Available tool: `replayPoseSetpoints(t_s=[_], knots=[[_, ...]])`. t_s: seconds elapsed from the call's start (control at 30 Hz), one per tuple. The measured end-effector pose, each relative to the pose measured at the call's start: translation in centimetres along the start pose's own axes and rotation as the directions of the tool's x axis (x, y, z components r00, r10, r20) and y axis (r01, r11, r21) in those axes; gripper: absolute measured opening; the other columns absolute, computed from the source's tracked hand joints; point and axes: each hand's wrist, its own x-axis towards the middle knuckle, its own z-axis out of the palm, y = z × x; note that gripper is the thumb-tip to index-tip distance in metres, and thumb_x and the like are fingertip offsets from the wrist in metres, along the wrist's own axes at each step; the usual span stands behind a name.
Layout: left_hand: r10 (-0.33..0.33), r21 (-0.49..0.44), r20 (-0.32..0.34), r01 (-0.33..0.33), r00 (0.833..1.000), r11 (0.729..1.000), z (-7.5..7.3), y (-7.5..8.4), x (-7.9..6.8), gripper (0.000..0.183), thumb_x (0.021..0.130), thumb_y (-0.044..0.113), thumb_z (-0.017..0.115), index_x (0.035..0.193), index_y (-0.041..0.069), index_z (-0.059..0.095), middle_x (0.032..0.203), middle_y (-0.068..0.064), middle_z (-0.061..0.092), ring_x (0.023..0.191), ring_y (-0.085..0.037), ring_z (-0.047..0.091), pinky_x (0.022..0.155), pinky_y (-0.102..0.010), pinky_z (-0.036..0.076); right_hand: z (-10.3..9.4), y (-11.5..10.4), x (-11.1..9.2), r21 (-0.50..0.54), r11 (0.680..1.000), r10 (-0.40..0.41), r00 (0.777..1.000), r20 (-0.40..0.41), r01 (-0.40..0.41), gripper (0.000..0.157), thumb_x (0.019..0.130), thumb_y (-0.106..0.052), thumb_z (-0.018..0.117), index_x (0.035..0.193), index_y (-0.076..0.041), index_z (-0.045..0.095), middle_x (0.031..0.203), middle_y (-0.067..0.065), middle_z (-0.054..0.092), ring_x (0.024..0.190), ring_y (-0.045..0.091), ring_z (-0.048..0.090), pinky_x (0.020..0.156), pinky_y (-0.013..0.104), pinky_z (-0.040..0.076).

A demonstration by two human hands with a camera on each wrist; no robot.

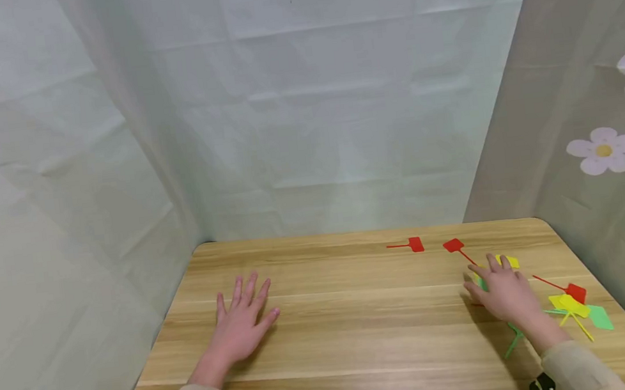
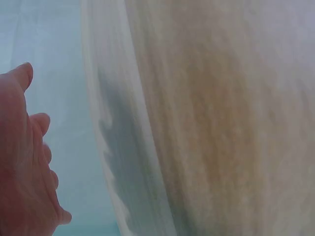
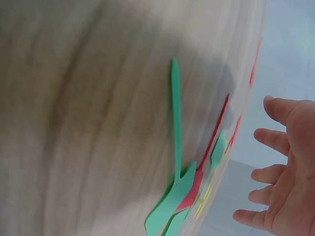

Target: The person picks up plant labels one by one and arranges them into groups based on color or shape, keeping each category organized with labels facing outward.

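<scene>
My left hand is held over the left part of the wooden table with its fingers spread and nothing in it. Its shadow falls on the wood in the left wrist view. Over on the right, my right hand hovers above a loose scatter of flat plastic plant labels with thin stems, fingers loosely extended and holding nothing. It hides part of that group. In the right wrist view, a green label overlaps a red label. Yellow labels lie right of the hand, beside another red label and a green one.
Two red labels lie apart toward the back, one near the far edge and one just right of it. The wooden table is bounded by pale cloth at the back and left, and a flower-printed cloth at right.
</scene>
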Motion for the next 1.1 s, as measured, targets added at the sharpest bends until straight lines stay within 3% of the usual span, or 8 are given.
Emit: replayPoseSetpoints(t_s=[0.2,0.43,0.67,1.1], knots=[[0.014,-0.026,-0.019,-0.014,1.000,1.000,-0.1,-0.1,-0.2,0.070,0.111,0.050,0.054,0.166,0.011,0.040,0.177,-0.012,0.014,0.163,-0.042,0.006,0.123,-0.076,-0.003,-0.8,0.9,0.6,0.035,0.998,0.048,0.998,0.046,-0.050,0.054,0.108,-0.036,0.062,0.145,0.004,0.062,0.155,0.049,0.033,0.142,0.073,0.025,0.100,0.084,0.039],[0.023,-0.067,-0.071,-0.028,0.997,0.997,-0.4,-0.3,-0.6,0.062,0.111,0.042,0.057,0.159,0.003,0.050,0.172,-0.020,0.029,0.159,-0.046,0.024,0.123,-0.077,0.014,-1.5,1.9,1.1,0.080,0.994,0.065,0.996,0.060,-0.069,0.047,0.108,-0.032,0.063,0.140,0.003,0.066,0.151,0.050,0.037,0.138,0.075,0.028,0.100,0.085,0.039],[0.024,-0.090,-0.123,-0.035,0.992,0.995,-0.9,-0.4,-0.8,0.053,0.111,0.036,0.060,0.149,-0.001,0.061,0.162,-0.025,0.046,0.151,-0.046,0.040,0.118,-0.074,0.031,-1.9,2.2,1.4,0.067,0.993,0.094,0.993,0.074,-0.099,0.045,0.107,-0.029,0.063,0.140,0.003,0.066,0.148,0.047,0.044,0.138,0.070,0.033,0.101,0.083,0.040],[0.031,-0.136,-0.178,-0.055,0.984,0.989,-0.7,-0.6,-1.3,0.045,0.110,0.031,0.062,0.142,-0.001,0.068,0.151,-0.023,0.059,0.137,-0.045,0.058,0.110,-0.063,0.048,-2.4,3.0,1.5,0.016,0.987,0.155,0.976,0.154,-0.159,0.046,0.103,-0.027,0.069,0.138,0.003,0.066,0.145,0.045,0.047,0.134,0.070,0.037,0.093,0.078,0.048]])
